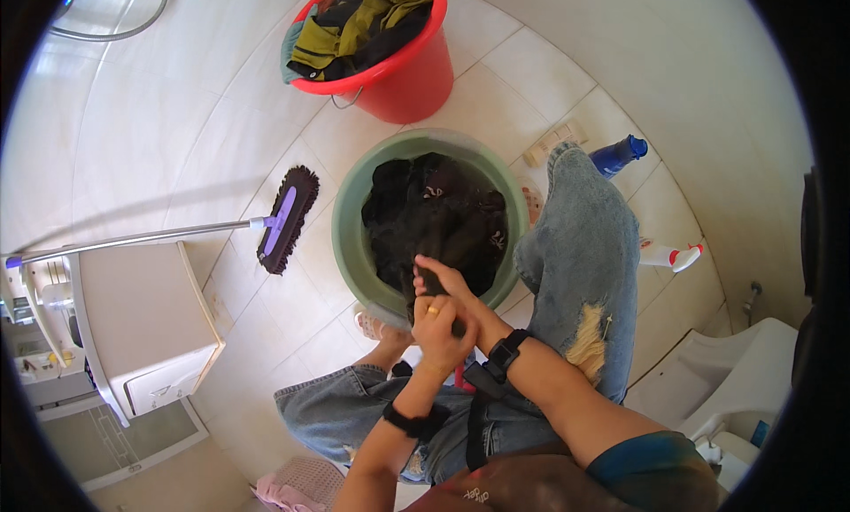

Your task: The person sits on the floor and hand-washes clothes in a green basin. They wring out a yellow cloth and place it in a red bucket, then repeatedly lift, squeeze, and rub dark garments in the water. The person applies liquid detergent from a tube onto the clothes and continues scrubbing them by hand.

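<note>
Hands (443, 313) around black garment (434, 220)

Black cloth (434, 220) fills the green basin (347, 220); a red bucket (409, 73) holds olive and black clothes (363, 20).

A home bathroom or wash area used for hand laundry: cream floor tiles (177, 131) run throughout, a green basin (347, 237) holds dark soaking clothes, a red bucket (416, 73) is piled with garments, a purple mop (282, 220) lies nearby, and a white toilet (735, 379) sits at the right.
</note>
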Motion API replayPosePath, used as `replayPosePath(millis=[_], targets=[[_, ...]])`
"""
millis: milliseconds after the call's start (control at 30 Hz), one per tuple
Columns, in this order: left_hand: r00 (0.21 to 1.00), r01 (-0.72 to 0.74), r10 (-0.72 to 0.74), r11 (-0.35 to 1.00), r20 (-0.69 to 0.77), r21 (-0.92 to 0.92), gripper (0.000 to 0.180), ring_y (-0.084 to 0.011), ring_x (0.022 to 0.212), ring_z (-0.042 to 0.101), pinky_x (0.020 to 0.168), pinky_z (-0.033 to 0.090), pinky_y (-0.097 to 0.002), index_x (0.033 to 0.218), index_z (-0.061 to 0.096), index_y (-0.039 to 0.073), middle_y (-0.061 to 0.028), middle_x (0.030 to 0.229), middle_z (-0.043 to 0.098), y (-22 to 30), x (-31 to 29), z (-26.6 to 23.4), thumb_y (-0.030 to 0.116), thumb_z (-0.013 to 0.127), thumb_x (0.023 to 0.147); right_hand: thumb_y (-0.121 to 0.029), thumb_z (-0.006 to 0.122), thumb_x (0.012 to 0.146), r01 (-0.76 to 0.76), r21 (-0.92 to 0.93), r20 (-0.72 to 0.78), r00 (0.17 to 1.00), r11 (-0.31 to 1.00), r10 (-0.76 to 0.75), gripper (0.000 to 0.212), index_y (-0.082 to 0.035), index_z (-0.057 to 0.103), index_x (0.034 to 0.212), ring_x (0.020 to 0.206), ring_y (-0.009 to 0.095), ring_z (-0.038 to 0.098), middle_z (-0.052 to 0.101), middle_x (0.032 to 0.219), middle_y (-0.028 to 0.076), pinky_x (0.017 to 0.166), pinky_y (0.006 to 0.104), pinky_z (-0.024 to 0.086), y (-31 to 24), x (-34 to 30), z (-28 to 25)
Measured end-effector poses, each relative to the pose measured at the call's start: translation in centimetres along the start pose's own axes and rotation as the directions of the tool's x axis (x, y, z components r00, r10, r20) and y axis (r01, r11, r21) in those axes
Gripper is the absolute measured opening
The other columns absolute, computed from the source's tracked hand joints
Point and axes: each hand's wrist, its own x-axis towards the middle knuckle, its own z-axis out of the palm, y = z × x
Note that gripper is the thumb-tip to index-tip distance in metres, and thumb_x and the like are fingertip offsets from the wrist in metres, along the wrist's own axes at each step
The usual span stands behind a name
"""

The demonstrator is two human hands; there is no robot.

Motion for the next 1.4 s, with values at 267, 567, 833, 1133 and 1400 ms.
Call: replayPosePath(millis=[267,567,833,1133,1400], targets=[[0.724,0.689,-0.687,0.716,0.063,-0.112,0.034,-0.0220,0.070,0.060,0.070,0.046,-0.0345,0.088,0.063,-0.004,-0.0160,0.078,0.064,-11.4,3.1,1.1,0.029,0.056,0.081,-0.012,0.058,0.079,0.094,0.104,-0.091,0.992,0.990,-0.084,0.014,-0.001,0.059,0.088,0.076,0.018,0.059,0.061,0.085,0.006,0.070,0.0312,0.049,2.5,-3.4,2.3],[0.821,0.569,-0.515,0.700,0.248,-0.432,0.070,-0.0231,0.112,0.047,0.095,0.038,-0.0348,0.127,0.040,0.003,-0.0126,0.117,0.053,-6.4,-1.5,-3.1,0.006,0.068,0.064,-0.017,0.059,0.081,0.050,0.404,-0.136,0.991,0.913,0.006,0.019,-0.003,0.061,0.093,0.090,0.027,0.058,0.063,0.092,0.010,0.089,0.0399,0.043,-0.2,-2.0,2.2],[0.978,-0.074,0.081,0.996,-0.191,0.046,0.017,-0.0298,0.080,0.055,0.067,0.042,-0.0398,0.075,0.063,0.008,-0.0109,0.084,0.060,1.9,1.1,-1.0,0.014,0.069,0.061,-0.016,0.054,0.084,0.318,-0.133,0.229,0.931,0.939,-0.283,0.014,-0.002,0.056,0.086,0.074,0.015,0.057,0.057,0.082,0.003,0.065,0.0277,0.047,4.5,-2.3,-2.5],[0.695,0.661,-0.710,0.693,-0.111,-0.289,0.019,-0.0271,0.060,0.058,0.060,0.045,-0.0337,0.074,0.063,0.000,-0.0146,0.068,0.060,-9.6,2.7,1.0,0.019,0.064,0.074,-0.027,0.054,0.082,0.037,0.120,-0.080,0.996,0.992,-0.027,0.024,-0.003,0.058,0.086,0.075,0.018,0.058,0.059,0.083,0.006,0.068,0.0320,0.048,1.5,-3.8,2.7],[0.945,0.201,-0.234,0.967,-0.230,-0.158,0.016,-0.0337,0.089,0.051,0.084,0.042,-0.0397,0.078,0.060,0.004,-0.0137,0.090,0.052,0.5,-0.3,-0.4,0.001,0.051,0.065,-0.052,0.051,0.084,0.035,0.025,0.063,0.997,0.999,-0.036,0.043,-0.010,0.057,0.092,0.072,0.017,0.056,0.057,0.079,0.006,0.064,0.0332,0.048,0.6,-2.1,2.0]])
